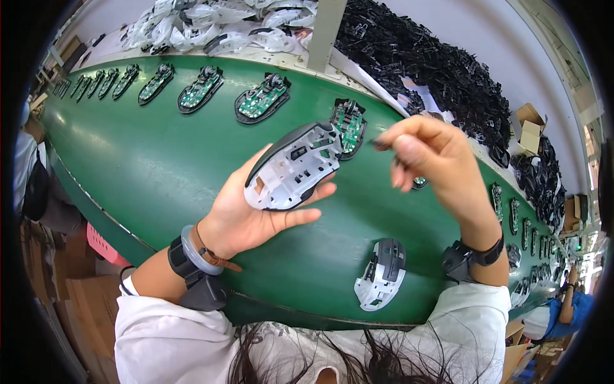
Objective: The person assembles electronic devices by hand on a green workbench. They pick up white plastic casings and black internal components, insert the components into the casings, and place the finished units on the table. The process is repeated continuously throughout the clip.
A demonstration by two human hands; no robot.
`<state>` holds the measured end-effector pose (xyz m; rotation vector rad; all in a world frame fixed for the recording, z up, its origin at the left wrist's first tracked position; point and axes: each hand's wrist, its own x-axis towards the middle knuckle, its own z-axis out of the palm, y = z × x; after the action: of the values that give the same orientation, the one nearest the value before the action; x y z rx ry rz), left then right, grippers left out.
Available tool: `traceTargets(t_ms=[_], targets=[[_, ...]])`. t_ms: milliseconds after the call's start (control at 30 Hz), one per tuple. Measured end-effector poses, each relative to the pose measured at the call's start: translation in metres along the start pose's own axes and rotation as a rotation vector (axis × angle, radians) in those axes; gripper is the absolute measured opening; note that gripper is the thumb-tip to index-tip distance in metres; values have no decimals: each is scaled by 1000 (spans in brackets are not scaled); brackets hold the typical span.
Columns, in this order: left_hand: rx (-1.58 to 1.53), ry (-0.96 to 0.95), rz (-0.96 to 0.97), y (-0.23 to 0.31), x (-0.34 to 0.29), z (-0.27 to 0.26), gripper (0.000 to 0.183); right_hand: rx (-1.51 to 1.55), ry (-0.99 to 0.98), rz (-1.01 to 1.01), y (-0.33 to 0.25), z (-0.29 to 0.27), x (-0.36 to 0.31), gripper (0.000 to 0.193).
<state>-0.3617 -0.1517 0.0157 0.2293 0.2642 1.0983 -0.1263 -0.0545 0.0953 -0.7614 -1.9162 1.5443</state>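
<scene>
On the palm of my left hand [246, 214] rests a computer mouse top shell [291, 169], its white inside facing up and its dark edge toward the far side. The thumb and fingers support it from below and along the right side. My right hand [428, 153] is raised to the right of the shell, fingertips pinched on a small black part [380, 145] whose kind I cannot make out. Just beyond the shell lies a mouse base with a green circuit board [349, 128]. A second mouse shell [382, 274], grey and white, lies on the green bench near me.
A row of mouse bases with circuit boards [262, 99] runs along the green bench [153, 153] on both sides. White shells [217, 25] are heaped at the back left, black plastic parts [422, 64] at the back right. A metal post [327, 35] stands between them. Another person [566, 307] works at far right.
</scene>
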Motion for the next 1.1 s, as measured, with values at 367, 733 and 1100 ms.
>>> traceTargets(t_ms=[367,733,1100], targets=[[335,-87,106,2,0,0,59,-118,-62,-15,17,75,25,9],[441,121,157,2,-9,6,29,-496,30,-331,27,78,25,16],[678,221,250,-4,-4,5,26,-948,35,-829,34,68,23,23]])
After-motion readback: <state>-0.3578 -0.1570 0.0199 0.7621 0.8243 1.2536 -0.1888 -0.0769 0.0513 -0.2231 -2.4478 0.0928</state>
